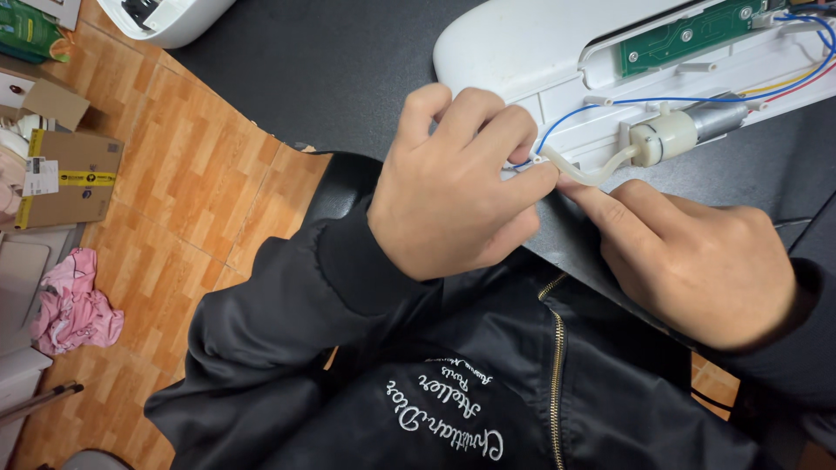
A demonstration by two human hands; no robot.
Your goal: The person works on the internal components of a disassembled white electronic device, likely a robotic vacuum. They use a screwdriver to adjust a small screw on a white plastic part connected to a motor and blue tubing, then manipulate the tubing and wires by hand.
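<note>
Nearby, left hand [453, 187] pinches tube [585, 171]; yellow-taped carton [65, 178] floorside.

cardboard box [71, 177], pink cloth [74, 305], wooden floor [187, 165]

Black jacket [366, 383]: ribbed cuffs, brass zip, white embroidered script on chest; bare hands.
</note>
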